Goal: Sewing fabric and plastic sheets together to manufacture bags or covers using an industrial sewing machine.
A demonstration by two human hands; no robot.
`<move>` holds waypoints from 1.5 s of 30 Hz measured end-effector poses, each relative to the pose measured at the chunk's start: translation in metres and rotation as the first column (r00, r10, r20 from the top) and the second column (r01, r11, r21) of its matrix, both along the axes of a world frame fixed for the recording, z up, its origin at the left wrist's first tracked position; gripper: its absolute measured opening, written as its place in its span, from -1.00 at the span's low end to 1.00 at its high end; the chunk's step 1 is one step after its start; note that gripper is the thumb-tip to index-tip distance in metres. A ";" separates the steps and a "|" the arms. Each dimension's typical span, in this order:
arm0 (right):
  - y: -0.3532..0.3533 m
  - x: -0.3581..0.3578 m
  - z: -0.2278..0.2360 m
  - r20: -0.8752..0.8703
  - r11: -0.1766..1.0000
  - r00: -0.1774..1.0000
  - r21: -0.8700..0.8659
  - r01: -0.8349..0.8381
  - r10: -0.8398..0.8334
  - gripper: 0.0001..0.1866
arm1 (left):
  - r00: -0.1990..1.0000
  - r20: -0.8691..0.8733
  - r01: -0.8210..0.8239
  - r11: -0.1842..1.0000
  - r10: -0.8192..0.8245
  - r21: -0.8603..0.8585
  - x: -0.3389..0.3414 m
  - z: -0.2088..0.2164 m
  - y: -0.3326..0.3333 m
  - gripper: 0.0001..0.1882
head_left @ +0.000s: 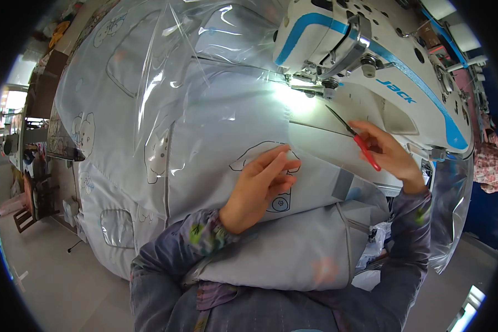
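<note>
A wide grey padded fabric piece (205, 122) with printed cartoon figures and dark piping spreads in front of me and over my lap. Above it, at its middle, is my left hand (255, 188), thumb and fingertips brought together in a pinch; anything between them is too small to make out. To the right, my right hand (390, 152) grips scissors (365, 150) with red handles and slim dark blades, pointing up and left toward the needle area. The white and blue sewing machine (337, 61) stands at the back right, its lamp lighting the fabric under the presser foot.
Clear plastic film (177, 72) lies over the fabric's far left part. More clear film (451, 205) hangs beyond my right arm. A wooden stool (30, 207) stands on the floor at the left. Pink patterned cloth (487, 166) hangs at the right edge.
</note>
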State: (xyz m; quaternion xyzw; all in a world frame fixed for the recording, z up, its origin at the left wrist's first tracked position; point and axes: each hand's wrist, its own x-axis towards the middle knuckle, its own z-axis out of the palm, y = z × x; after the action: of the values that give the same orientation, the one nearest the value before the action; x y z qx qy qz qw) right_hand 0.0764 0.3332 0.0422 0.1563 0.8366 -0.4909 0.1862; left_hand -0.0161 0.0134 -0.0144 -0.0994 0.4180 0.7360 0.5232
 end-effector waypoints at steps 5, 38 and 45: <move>0.006 -0.051 0.009 0.210 0.827 0.891 -0.501 -0.256 0.403 -0.17 | 0.999 -0.038 -0.013 0.999 0.012 -0.030 0.001 0.004 0.021 -0.69; -0.233 -0.191 0.015 -0.011 0.692 0.725 -0.287 -0.662 0.689 -0.56 | 0.983 -0.179 0.016 0.968 0.030 0.250 0.046 0.025 -0.012 -0.65; -0.259 -0.186 0.006 -0.173 0.692 0.727 -0.225 -0.686 0.664 -0.60 | 0.971 -0.224 0.140 0.954 -0.081 0.265 0.051 0.025 -0.024 -0.66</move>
State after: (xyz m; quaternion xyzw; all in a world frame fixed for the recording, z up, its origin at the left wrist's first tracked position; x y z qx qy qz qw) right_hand -0.1096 0.0742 0.0479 -0.2086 0.7659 -0.5042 0.3402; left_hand 0.0345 -0.0103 0.0104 0.0773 0.3681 0.7633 0.5253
